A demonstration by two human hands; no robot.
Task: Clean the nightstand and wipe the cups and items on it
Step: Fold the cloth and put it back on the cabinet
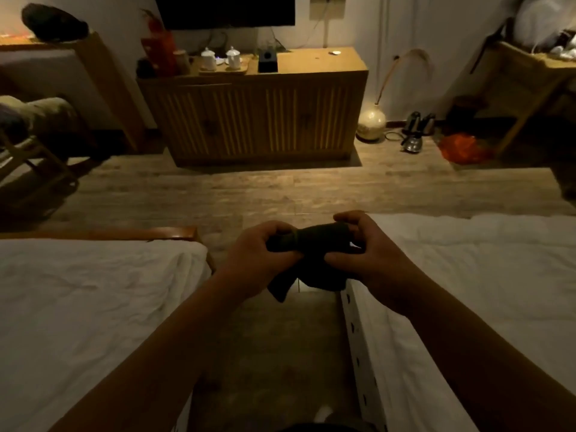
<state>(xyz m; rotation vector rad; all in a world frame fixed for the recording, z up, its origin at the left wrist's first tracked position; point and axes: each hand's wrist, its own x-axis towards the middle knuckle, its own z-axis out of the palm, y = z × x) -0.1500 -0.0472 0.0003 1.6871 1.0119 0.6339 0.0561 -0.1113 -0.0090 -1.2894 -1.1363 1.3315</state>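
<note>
both hands meet in the middle of the view, just below centre, over the strip of wooden plank floor between two beds. the left hand and the right hand are each closed around opposite ends of a dark, crumpled cleaning cloth, fingers curled over the top and thumbs beneath, with a loose fold of it hanging down between the wrists. at 9 o'clock from the hands lies a bed with rumpled white sheets and a wooden end rail; at 3 o'clock lies a second white-sheeted bed. at 12 o'clock, well apart from the hands, stands a long slatted wooden desk against the wall. on its left part rests a pale wooden tray carrying two white lidded ceramic cups, side by side, and just beside the tray at its 3 o'clock sits a small black box. a dark flat screen hangs on the wall above. at 2 o'clock, on the floor, a round pale vase stands beside the desk's right end.
</note>
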